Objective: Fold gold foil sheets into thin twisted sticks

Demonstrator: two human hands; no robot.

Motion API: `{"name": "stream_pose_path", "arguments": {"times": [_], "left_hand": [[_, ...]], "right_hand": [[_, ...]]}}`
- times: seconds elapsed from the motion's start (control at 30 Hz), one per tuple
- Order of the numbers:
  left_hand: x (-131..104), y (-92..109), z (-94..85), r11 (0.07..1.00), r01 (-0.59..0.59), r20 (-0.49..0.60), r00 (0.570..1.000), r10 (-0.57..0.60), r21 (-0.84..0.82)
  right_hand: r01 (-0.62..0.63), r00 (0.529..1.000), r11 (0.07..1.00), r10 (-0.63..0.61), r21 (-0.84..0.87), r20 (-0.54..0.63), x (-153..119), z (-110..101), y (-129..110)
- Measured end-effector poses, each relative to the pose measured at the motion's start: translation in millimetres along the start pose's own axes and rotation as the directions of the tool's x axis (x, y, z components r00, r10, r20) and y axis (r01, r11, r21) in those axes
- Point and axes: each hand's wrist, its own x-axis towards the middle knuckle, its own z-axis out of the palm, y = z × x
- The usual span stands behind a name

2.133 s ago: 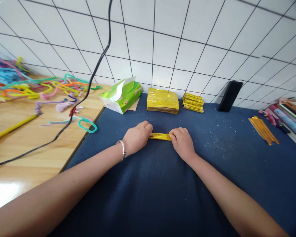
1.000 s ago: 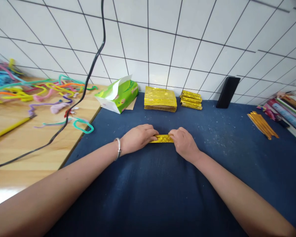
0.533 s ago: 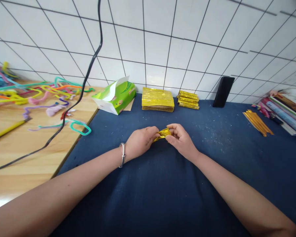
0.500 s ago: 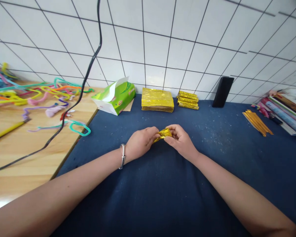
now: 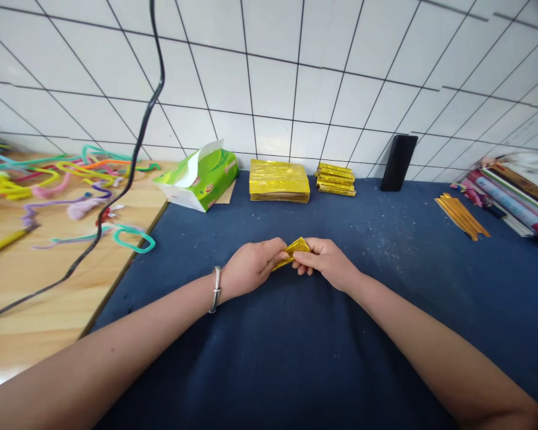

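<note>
Between my two hands is a narrow folded strip of shiny gold foil paper (image 5: 298, 245), held slanted over the dark blue cloth. My left hand (image 5: 255, 263), with a silver bangle at the wrist, pinches its lower left part. On the other end, my right hand (image 5: 325, 258) is closed, its thumb pressing the near face; the fingers behind are partly hidden. Beyond the hands, a stack of flat gold foil sheets (image 5: 280, 179) lies near the wall. Just right of it is a small pile of folded gold strips (image 5: 335, 179).
A green tissue pack (image 5: 210, 179) and an upright black phone (image 5: 399, 162) stand by the tiled wall. Orange-gold strips (image 5: 462, 216) and stacked books (image 5: 511, 200) are at right. Colourful pipe cleaners (image 5: 89, 173) cover the wooden table (image 5: 40, 292); a black cable (image 5: 137, 149) hangs across the left.
My right thumb has slid left along the gold strip, and its fingers have curled under. The strip now tilts more steeply. The whole view has shifted slightly.
</note>
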Motion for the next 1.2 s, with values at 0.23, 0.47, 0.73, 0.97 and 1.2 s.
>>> {"name": "stream_pose_path", "arguments": {"times": [0.23,0.47,0.73,0.97,1.2], "left_hand": [[4.0,-0.2,-6.7,0.978,0.043,0.107,0.994,-0.021,-0.202],[3.9,-7.3,-12.7,0.895,0.217,0.162,0.973,-0.166,-0.389],[5.2,-1.5,-9.1,0.915,0.2,0.121,0.978,-0.167,-0.351],[5.2,-0.4,-11.5,0.872,0.229,0.199,0.968,-0.156,-0.432],[5.2,-5.0,-13.4,0.903,0.184,0.13,0.981,-0.144,-0.388]], "right_hand": [[0.078,0.995,0.987,-0.086,-0.141,-0.051,-0.8,-4.3,-7.5],[0.089,0.98,0.983,-0.115,-0.159,-0.162,2.2,-9.4,0.0],[0.106,0.978,0.978,-0.135,-0.178,-0.161,0.8,-0.8,-6.5],[0.074,0.989,0.995,-0.081,-0.06,-0.121,0.2,1.2,-4.0],[0.07,0.984,0.991,-0.088,-0.117,-0.157,0.7,-5.2,-3.2]]}}
